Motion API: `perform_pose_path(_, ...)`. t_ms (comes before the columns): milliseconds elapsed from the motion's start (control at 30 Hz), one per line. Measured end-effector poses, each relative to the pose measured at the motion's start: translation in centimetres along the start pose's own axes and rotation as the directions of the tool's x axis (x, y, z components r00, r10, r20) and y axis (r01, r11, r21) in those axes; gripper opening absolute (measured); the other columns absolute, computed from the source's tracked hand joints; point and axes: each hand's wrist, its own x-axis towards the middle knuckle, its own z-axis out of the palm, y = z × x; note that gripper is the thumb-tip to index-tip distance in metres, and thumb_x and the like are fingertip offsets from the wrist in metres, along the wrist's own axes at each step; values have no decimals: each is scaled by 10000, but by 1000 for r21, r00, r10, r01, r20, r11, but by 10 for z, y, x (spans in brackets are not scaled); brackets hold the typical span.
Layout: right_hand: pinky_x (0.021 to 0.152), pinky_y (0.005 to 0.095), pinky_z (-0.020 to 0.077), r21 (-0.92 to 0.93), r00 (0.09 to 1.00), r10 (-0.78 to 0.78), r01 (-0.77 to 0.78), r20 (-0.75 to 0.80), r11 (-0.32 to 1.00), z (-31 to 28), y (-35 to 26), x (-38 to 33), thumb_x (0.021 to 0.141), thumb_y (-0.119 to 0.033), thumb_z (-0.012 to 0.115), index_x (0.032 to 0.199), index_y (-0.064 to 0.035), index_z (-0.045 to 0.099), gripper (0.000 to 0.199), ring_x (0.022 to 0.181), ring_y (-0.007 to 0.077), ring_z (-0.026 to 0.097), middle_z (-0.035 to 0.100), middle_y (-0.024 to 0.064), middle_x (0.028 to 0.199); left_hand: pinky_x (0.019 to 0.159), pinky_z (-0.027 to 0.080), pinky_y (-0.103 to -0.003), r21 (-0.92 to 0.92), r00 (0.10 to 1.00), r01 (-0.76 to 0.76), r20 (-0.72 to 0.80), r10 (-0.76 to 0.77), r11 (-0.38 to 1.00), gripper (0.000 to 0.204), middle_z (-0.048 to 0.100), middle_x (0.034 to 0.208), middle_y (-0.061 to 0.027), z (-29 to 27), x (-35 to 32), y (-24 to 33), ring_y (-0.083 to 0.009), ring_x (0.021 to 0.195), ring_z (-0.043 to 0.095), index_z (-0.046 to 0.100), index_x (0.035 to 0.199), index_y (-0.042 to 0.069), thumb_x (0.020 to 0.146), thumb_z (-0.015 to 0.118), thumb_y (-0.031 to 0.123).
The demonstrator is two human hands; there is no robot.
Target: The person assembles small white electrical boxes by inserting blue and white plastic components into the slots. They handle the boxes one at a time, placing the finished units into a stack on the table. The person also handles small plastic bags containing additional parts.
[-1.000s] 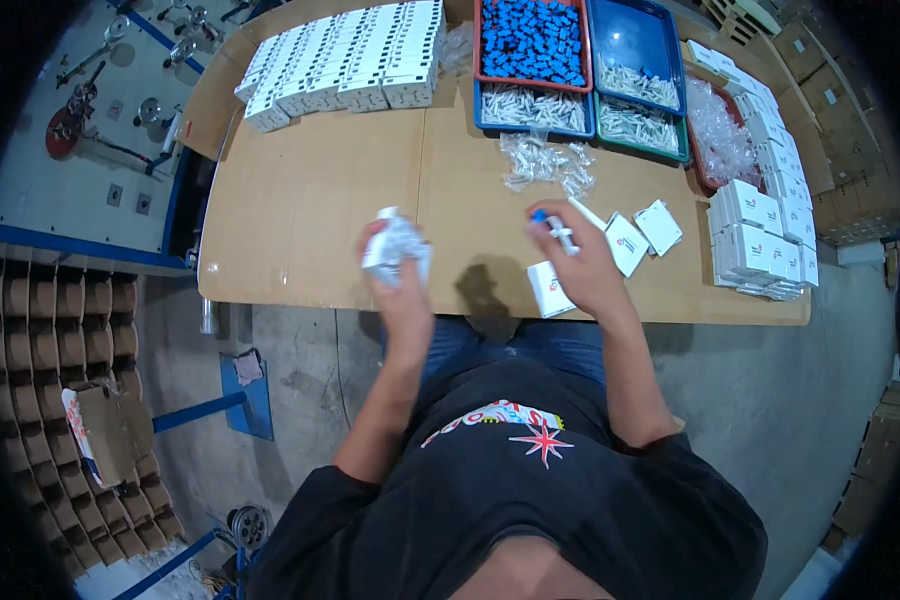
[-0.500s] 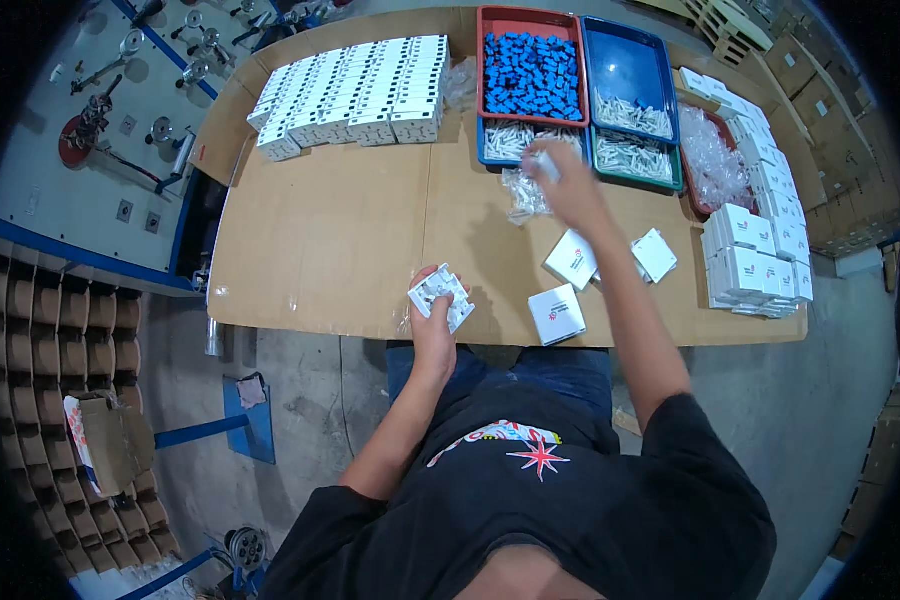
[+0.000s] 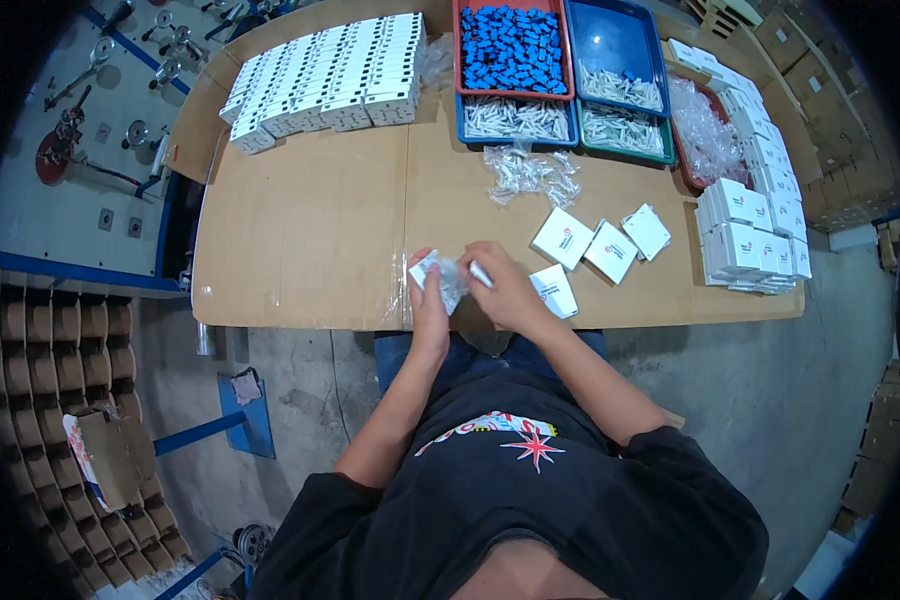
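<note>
My left hand (image 3: 430,315) is closed around a white square plastic piece (image 3: 423,268) above the table's near edge. Clear plastic film, seemingly a small bag (image 3: 452,286), lies against this piece, between my two hands. Close beside it, my right hand (image 3: 505,290) pinches a small white object (image 3: 481,274); its kind is too small to make out. To the right of my hands lie several flat white square pieces with small print, among them one near plate (image 3: 554,291) and one farther plate (image 3: 562,239).
Beyond my hands is a pile of clear bags (image 3: 530,176). Trays at the back hold blue pieces (image 3: 512,50) and white plugs (image 3: 515,118). Rows of white boxes (image 3: 335,80) stand far left. White stacks (image 3: 750,240) and a tray of clear bags (image 3: 705,130) are right.
My right hand has come back from the trays to my left hand, with a small white object in its fingers. Clear film now shows at the piece in my left hand.
</note>
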Motion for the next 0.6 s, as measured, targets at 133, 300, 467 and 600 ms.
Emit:
perform_pose_path(133,1002,454,444,-167,967,17,-61,-255,984,-38,8,35,904,-139,637,1161,-3,576,297,1160,408,558,573,210,1200,843,553,-456,-18,973,205,-101,-206,979,474,633,1129,-71,-19,9,24,-211,986,660,481,1417,196,1070,356,494)
perform_pose_path(300,1062,461,409,-133,966,133,-165,-219,977,-76,15,52,924,-206,664,1354,4,507,503,1225,420,530,521,244,1307,877,539,-537,-233,904,423,181,-388,876,557,647,1206,-113,-27,-3,42,-300,1046,662,460,1448,199,1047,315,557)
perform_pose_path(467,1093,436,418,89,999,-7,5,31,996,-49,-14,16,850,-297,780,1395,-7,512,672,1309,380,521,521,225,1405,889,549,-537,-199,778,591,398,-487,782,567,660,1259,-124,-10,-4,40,-303,1060,678,514,1413,191,1057,328,592)
perform_pose_path(600,1080,407,443,-32,968,-172,180,184,983,-34,-26,2,745,-252,872,1390,-52,554,747,1319,343,530,562,169,1409,848,550,-376,-131,761,599,401,-510,790,584,670,1172,-62,-5,-8,41,-198,981,665,550,1347,184,1043,336,634)
